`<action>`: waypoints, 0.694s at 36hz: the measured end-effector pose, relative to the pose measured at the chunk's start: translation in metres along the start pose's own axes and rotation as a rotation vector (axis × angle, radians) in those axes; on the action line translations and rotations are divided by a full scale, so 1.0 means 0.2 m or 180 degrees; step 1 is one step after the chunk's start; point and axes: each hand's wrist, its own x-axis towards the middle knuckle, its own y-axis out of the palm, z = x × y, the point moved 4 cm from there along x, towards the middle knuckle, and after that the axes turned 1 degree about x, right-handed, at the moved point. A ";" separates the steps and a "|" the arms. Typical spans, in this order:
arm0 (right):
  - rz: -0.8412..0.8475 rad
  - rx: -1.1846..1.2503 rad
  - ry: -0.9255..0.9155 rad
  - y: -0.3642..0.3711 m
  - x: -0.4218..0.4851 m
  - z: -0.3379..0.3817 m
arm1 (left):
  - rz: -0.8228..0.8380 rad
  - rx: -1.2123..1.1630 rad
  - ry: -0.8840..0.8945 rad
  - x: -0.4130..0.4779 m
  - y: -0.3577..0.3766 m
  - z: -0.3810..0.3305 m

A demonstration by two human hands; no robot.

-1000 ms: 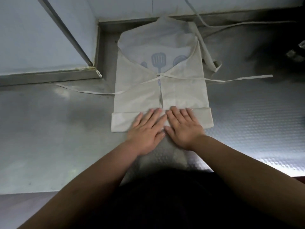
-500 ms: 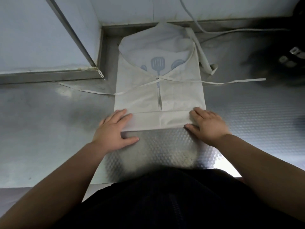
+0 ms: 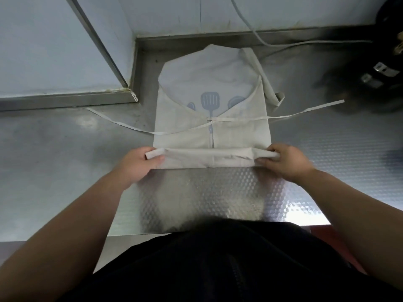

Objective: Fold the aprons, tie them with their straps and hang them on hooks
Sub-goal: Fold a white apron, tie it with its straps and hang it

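A cream apron [image 3: 235, 129] with a blue utensil print lies folded lengthwise on the steel counter [image 3: 65, 171]. Its near end is rolled into a thin band [image 3: 209, 156]. My left hand [image 3: 139, 164] pinches the left end of that roll. At the right end, my right hand [image 3: 285, 160] grips the roll with curled fingers. The waist straps cross at the apron's middle; the left strap [image 3: 122, 125] trails over the counter, and the right strap [image 3: 305, 111] runs out to the right. The neck strap [image 3: 263, 77] lies along the apron's upper right edge.
A raised steel ledge and pale wall panels [image 3: 54, 51] stand at the back left. A grey cable [image 3: 283, 43] runs along the back of the counter. A dark blurred object [image 3: 370, 75] sits at the far right. The counter's near edge is just in front of my dark clothing.
My hands slid apart from the middle of the bottom fold to its two ends. They now hold the ends lifted and rolled over, where before they lay flat on the fabric.
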 end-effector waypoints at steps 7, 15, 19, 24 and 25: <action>-0.0370 0.0002 0.0899 0.06 0.07 0.02 | -0.1139 0.0427 -0.0459 0.03 0.07 -0.02; -0.0180 -0.1785 -0.0738 0.18 0.03 0.19 | -0.0987 0.1632 0.1796 -0.02 0.24 -0.13; 0.0456 -0.2109 -0.0915 0.22 0.02 0.09 | -0.0074 0.1899 0.1498 -0.03 0.25 -0.08; 0.0213 -0.2079 -0.1007 0.17 0.01 0.13 | -0.0098 0.2102 0.1374 -0.05 0.20 -0.11; 0.0165 -0.2085 -0.1044 0.16 0.00 0.14 | -0.0114 0.2077 0.1384 -0.05 0.19 -0.12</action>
